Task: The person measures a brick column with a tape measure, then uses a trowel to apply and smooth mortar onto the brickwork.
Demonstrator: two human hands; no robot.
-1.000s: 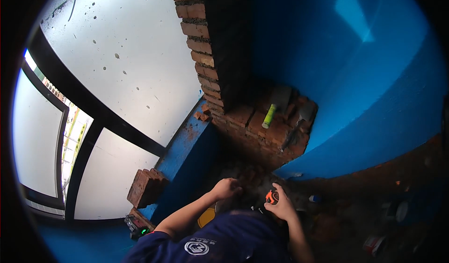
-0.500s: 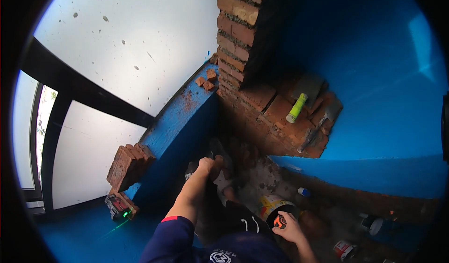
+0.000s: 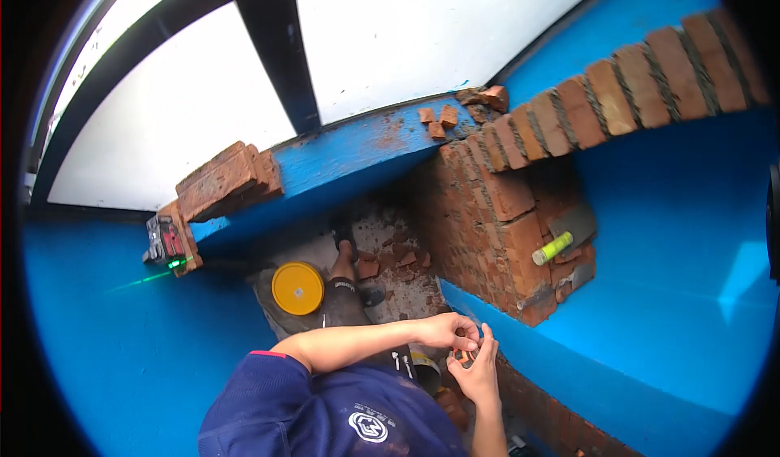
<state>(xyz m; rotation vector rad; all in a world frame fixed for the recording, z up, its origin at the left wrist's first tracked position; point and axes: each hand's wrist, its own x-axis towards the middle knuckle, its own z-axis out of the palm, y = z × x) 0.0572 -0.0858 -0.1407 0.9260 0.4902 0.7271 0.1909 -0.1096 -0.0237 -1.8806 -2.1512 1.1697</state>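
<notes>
Brickwork (image 3: 496, 213), the part-built red wall, rises ahead and to the right of my hands, its near corner just above them, its long axis running up and away toward the pale window (image 3: 422, 34). A blue ledge (image 3: 357, 152) crosses under the window, carrying a stack of bricks (image 3: 223, 182) at its left end and a few brick scraps (image 3: 443, 118) near the wall. On a step in the wall lie a trowel (image 3: 575, 223) and a yellow-green tube (image 3: 552, 248), well apart from my hands, up and to the right. On the floor to my left sits a yellow disc (image 3: 297, 288); further left a small laser level (image 3: 166, 242) throws a green line.

My left hand (image 3: 447, 331) comes across from the left, forearm nearly level, fingers curled down onto something small. My right hand (image 3: 478, 368) comes up from below, palm turned toward the left hand, fingers raised and partly spread. The two hands meet at a small dark and orange thing (image 3: 465, 353), just below the wall's corner. It is too small and too covered to name, and I cannot tell which hand really grips it or how tightly. Both hands are about equally near the wall; the right is a touch closer to its base.
</notes>
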